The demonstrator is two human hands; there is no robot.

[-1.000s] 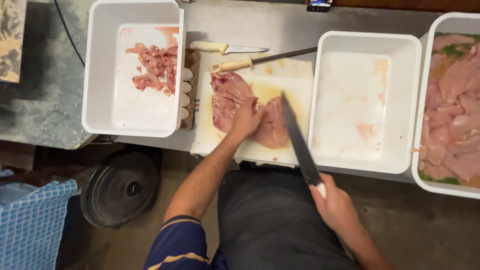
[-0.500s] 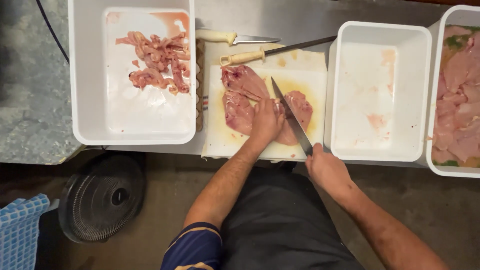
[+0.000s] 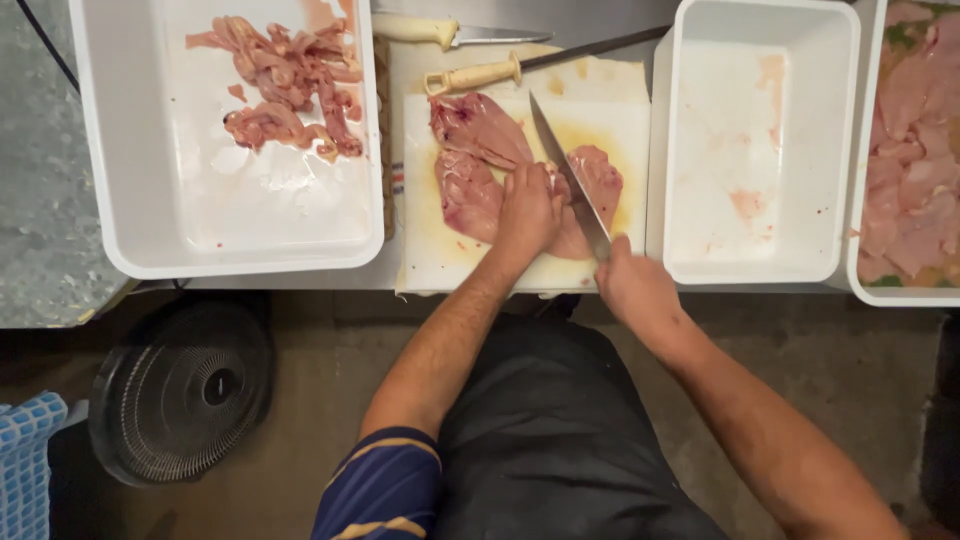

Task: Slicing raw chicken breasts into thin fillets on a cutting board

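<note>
Hands first: right hand is wrapped tight round the handle of a long knife, left hand pressed flat on the raw chicken. Meat sits on a white cutting board mid-tabletop, blade laid across it. Further back, two spare knives, and white tubs either side.

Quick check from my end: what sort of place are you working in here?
Probably a commercial kitchen or meat-prep station: a white cutting board with raw pink meat, white plastic tubs of trimmings and cutlets, and spare cream-handled knives on a steel counter.
</note>
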